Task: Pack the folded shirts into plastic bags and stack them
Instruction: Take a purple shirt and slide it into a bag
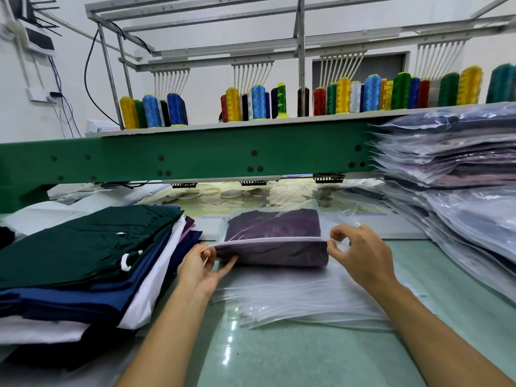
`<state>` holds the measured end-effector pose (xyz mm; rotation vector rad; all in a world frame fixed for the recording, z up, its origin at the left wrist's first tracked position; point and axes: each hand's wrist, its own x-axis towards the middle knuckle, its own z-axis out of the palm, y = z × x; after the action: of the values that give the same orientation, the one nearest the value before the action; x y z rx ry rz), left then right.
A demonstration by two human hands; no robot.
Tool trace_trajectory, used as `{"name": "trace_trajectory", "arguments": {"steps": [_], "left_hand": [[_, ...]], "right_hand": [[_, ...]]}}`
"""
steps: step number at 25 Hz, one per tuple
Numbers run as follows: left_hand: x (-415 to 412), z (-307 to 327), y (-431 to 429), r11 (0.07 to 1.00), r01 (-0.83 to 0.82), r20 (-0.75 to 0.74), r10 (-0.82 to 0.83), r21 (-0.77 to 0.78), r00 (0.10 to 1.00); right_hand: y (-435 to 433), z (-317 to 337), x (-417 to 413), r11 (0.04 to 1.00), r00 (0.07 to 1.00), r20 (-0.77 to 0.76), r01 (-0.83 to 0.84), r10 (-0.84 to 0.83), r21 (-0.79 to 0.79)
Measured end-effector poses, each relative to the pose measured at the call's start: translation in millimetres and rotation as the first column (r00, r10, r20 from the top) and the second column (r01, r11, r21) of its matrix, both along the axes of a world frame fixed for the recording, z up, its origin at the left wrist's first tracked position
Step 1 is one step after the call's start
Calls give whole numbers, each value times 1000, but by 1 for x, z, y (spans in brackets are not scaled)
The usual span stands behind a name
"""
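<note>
Both hands pinch the near rim of a clear plastic bag (265, 241). The left hand (199, 270) has thumb and forefinger closed on the rim's left corner, and the right hand (360, 255) has thumb and fingertips closed on its right end, with the other fingers loosely curled. Between them the top lip is lifted and stretched into a shallow arch, so the mouth is open. A folded purple shirt (279, 255) lies inside, its near fold sitting right at the mouth. The film looks thin, limp and slick, likely to slide on what lies under it and to crease or tear if one corner is tugged alone. The two ends of the thicker rim strip look like the right places to hold. The shirt should be light and soft, and may bunch if pushed rather than having the bag drawn over it. Once the bag is closed, a flat hand under the whole packet would probably carry it better than a pinch on the film. Under the bag lies a pile of empty bags (293, 300) on a glossy green table (307, 358). Just left of the bag is a stack of folded shirts (83, 247), and to the right of it a tall, sloping stack of packed bags (452, 169).
</note>
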<state>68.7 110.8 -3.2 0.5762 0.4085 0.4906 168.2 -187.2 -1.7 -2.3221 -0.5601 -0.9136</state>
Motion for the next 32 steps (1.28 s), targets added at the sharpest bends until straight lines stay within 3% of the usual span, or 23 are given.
{"name": "trace_trajectory", "arguments": {"steps": [7,10,13,16,20,23,25,28,32], "left_hand": [[3,-2,0,987,-121,20,124,-109,992],[2,4,-16,986,-16,65,27,-167,997],[7,11,-58,989,135,26,-134,-62,991],[23,23,-97,978,206,-129,-200,42,971],[47,41,-121,983,75,-326,-18,165,945],[57,40,-119,937,-7,-378,148,348,914],[61,37,-109,867,-6,-368,217,498,904],[61,46,-95,795,-10,-282,226,606,932],[58,82,-91,712,48,-204,135,701,970]], "right_hand": [[3,-2,1,993,1000,-2,-26,27,116],[8,0,-2,975,997,37,-69,62,210],[13,3,-5,965,995,71,-83,68,247],[19,3,-14,942,982,105,-182,158,281],[25,4,-24,873,933,53,-352,356,338],[29,4,-27,826,880,30,-457,474,331],[30,5,-27,832,897,38,-423,439,358],[31,7,-22,860,962,15,-251,273,445],[26,12,-5,835,973,-172,-36,155,549]]}}
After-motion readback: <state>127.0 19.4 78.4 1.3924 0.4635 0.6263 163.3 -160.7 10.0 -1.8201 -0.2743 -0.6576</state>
